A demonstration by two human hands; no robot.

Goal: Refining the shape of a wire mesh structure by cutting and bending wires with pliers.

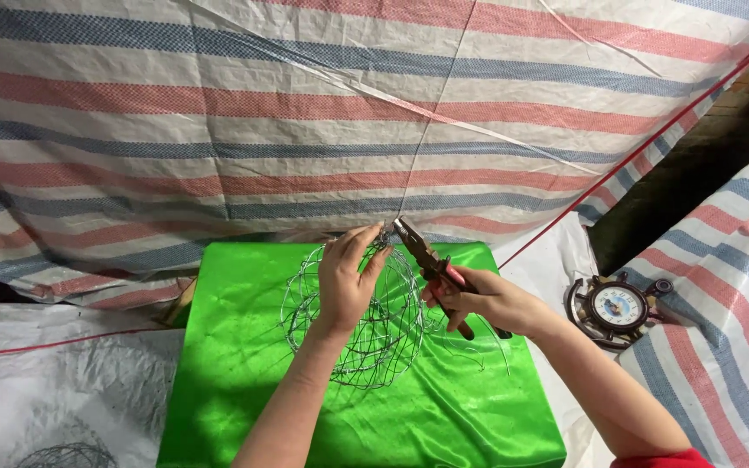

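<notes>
The right hand (483,299) is closed around the red handles of the pliers (431,264), whose nose points up and left to the top of the wire ball (366,316), where the tips meet the wire. The left hand (346,279) is cupped over the ball's upper left side, fingers curled around the strands near the pliers' nose, steadying it. The ball sits on the green cloth (244,381), a little above the cloth's middle, and it already reads as a rounded cage of many crossing loops, so the shaping looks well advanced. Loose wire ends (487,351) trail to the right of the ball over the cloth, which suggests that some strands are not yet tied in or trimmed; the work at the top appears to be one such joint. Far right of the ball, off the cloth, lies a round clock (617,308) in a wheel-shaped frame. Behind the ball hangs a striped tarp (218,130), and at the lower left, well apart from it, a second wire bundle (67,455) shows dimly.
</notes>
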